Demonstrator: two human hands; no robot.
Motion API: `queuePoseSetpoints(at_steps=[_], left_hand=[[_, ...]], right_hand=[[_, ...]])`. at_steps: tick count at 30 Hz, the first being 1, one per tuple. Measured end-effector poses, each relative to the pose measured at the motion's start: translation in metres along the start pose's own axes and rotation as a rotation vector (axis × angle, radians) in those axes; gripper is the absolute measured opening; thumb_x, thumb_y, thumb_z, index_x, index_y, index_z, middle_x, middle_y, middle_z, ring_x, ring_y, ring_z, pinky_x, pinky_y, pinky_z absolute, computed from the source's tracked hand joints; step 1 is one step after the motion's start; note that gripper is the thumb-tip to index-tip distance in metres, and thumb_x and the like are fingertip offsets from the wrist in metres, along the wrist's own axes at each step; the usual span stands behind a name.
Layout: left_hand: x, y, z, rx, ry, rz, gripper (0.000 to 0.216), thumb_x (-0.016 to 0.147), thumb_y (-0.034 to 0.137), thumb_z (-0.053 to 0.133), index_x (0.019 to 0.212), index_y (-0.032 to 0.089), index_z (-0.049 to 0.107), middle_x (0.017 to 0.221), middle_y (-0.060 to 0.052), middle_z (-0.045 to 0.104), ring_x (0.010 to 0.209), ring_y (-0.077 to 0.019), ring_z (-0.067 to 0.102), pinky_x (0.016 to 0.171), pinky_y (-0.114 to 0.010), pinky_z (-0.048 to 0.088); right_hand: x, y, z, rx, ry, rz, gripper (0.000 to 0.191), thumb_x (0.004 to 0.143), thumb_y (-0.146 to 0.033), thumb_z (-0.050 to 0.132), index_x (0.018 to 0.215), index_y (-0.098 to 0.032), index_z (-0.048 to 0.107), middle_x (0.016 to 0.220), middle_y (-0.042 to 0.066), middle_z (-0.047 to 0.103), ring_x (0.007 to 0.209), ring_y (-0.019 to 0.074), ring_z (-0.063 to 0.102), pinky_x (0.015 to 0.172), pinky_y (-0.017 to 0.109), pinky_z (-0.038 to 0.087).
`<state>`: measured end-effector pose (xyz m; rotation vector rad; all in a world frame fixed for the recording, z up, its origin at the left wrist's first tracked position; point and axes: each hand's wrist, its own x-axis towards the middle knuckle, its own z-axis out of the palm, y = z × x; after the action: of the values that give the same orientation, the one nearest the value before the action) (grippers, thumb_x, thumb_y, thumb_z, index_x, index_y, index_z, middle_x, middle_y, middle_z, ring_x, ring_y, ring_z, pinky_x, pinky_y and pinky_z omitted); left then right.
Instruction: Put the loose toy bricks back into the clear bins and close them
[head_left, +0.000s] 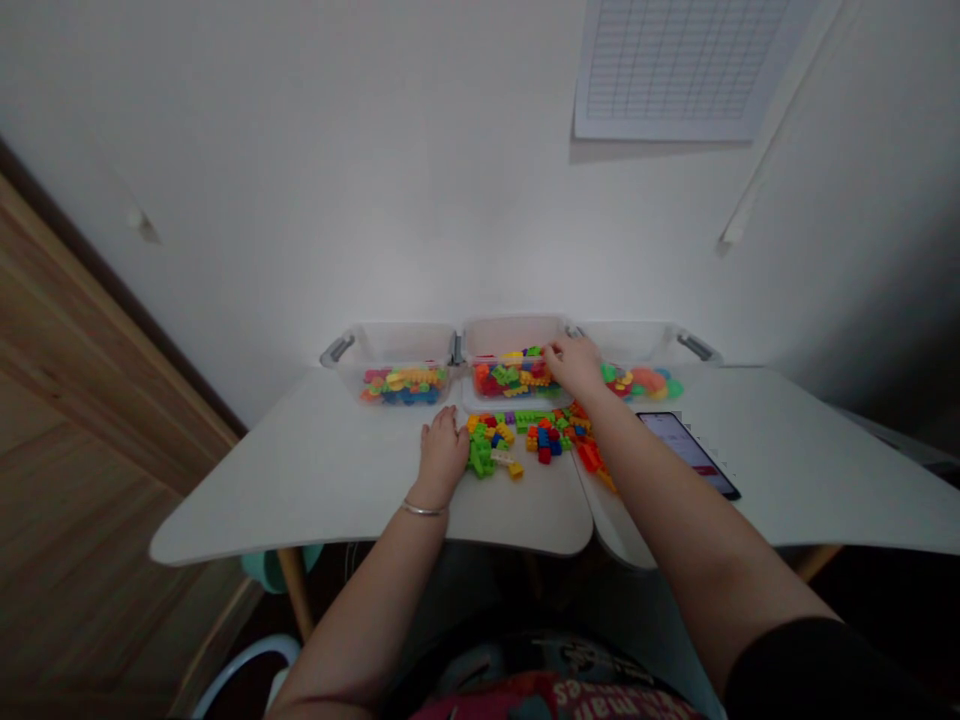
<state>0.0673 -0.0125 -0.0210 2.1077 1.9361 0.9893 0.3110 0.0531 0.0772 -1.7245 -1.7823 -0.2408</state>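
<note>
Dim, greyish light fills the room here, palest across the wall (390, 230) and sinking to deep shade at far right and beneath the tables (315, 480). A soft shadow under the gridded sheet (675, 70) suggests light from above. Wide-lens stretch slants the wood panel (82, 400); small bricks (544, 440) look soft-edged.

Our left arm (382, 590) slants far and right; our right arm (675, 470) slants far and left, reaching farther. Our left hand (442, 450) is back up, fingers (448, 414) loosely bent, slightly apart. Our right hand (576, 366) bends leftward, grip unclear.
</note>
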Motion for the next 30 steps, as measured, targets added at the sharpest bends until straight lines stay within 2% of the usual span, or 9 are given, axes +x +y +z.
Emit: queuePoseSetpoints(at_steps=[4, 7, 9, 10, 14, 19, 25, 30], left_hand=[[0.003, 0.001, -0.002, -0.030, -0.009, -0.025, 0.049, 0.085, 0.017, 0.042, 0.133, 0.010, 0.051, 0.132, -0.019, 0.060, 0.122, -0.0271, 0.057, 0.111, -0.051, 0.036], [0.004, 0.001, -0.003, -0.040, -0.010, -0.029, 0.049, 0.084, 0.015, 0.042, 0.132, 0.009, 0.052, 0.129, -0.018, 0.062, 0.117, -0.0263, 0.060, 0.109, -0.048, 0.040], [0.004, 0.001, -0.003, -0.043, -0.003, -0.019, 0.049, 0.084, 0.017, 0.044, 0.132, 0.010, 0.052, 0.130, -0.018, 0.062, 0.117, -0.0268, 0.060, 0.107, -0.049, 0.042], [0.004, 0.000, -0.003, -0.042, -0.002, -0.015, 0.049, 0.084, 0.018, 0.045, 0.132, 0.010, 0.052, 0.131, -0.018, 0.061, 0.119, -0.0270, 0.059, 0.107, -0.048, 0.042], [0.004, -0.001, -0.001, -0.013, -0.014, 0.002, 0.047, 0.085, 0.016, 0.043, 0.131, 0.013, 0.054, 0.135, -0.015, 0.059, 0.126, -0.0250, 0.055, 0.109, -0.046, 0.041], [0.004, -0.001, 0.001, 0.052, -0.022, 0.057, 0.044, 0.087, 0.018, 0.043, 0.129, 0.015, 0.057, 0.139, -0.014, 0.057, 0.130, -0.0248, 0.052, 0.110, -0.046, 0.040], [0.001, 0.002, 0.001, 0.115, -0.002, 0.179, 0.042, 0.089, 0.017, 0.042, 0.127, 0.011, 0.058, 0.137, -0.016, 0.058, 0.129, -0.0255, 0.052, 0.110, -0.045, 0.040], [0.000, 0.002, 0.003, 0.125, 0.015, 0.198, 0.040, 0.089, 0.019, 0.045, 0.125, 0.013, 0.059, 0.136, -0.016, 0.058, 0.127, -0.0256, 0.054, 0.109, -0.044, 0.041]], right_hand=[[-0.002, -0.002, -0.007, 0.116, -0.029, -0.027, 0.029, 0.088, -0.032, 0.051, 0.103, -0.018, 0.072, 0.099, 0.011, 0.071, 0.101, 0.0292, 0.060, 0.095, 0.045, 0.043], [-0.016, -0.010, -0.016, 0.265, 0.110, -0.080, 0.030, 0.088, -0.028, 0.049, 0.107, -0.017, 0.069, 0.109, 0.011, 0.069, 0.108, 0.0278, 0.058, 0.101, 0.044, 0.040], [-0.035, -0.019, -0.018, 0.331, 0.212, -0.105, 0.029, 0.090, -0.027, 0.045, 0.105, -0.018, 0.068, 0.109, 0.011, 0.069, 0.110, 0.0274, 0.056, 0.102, 0.045, 0.039], [-0.047, -0.023, -0.017, 0.356, 0.214, -0.118, 0.028, 0.090, -0.027, 0.045, 0.102, -0.019, 0.068, 0.107, 0.010, 0.069, 0.108, 0.0273, 0.057, 0.101, 0.045, 0.040], [-0.099, -0.035, -0.001, 0.432, 0.004, -0.268, 0.023, 0.088, -0.029, 0.051, 0.103, -0.021, 0.067, 0.106, 0.009, 0.070, 0.103, 0.0247, 0.060, 0.095, 0.040, 0.044], [-0.141, -0.036, 0.015, 0.304, -0.217, -0.325, 0.028, 0.081, -0.039, 0.067, 0.102, -0.021, 0.065, 0.109, 0.009, 0.068, 0.106, 0.0262, 0.058, 0.097, 0.041, 0.043], [-0.149, -0.038, 0.010, 0.171, -0.256, -0.337, 0.029, 0.078, -0.038, 0.070, 0.100, -0.021, 0.063, 0.104, 0.008, 0.067, 0.105, 0.0264, 0.056, 0.098, 0.041, 0.042], [-0.152, -0.033, 0.012, 0.094, -0.252, -0.342, 0.029, 0.080, -0.034, 0.066, 0.105, -0.020, 0.064, 0.105, 0.009, 0.068, 0.108, 0.0278, 0.054, 0.099, 0.042, 0.041]])
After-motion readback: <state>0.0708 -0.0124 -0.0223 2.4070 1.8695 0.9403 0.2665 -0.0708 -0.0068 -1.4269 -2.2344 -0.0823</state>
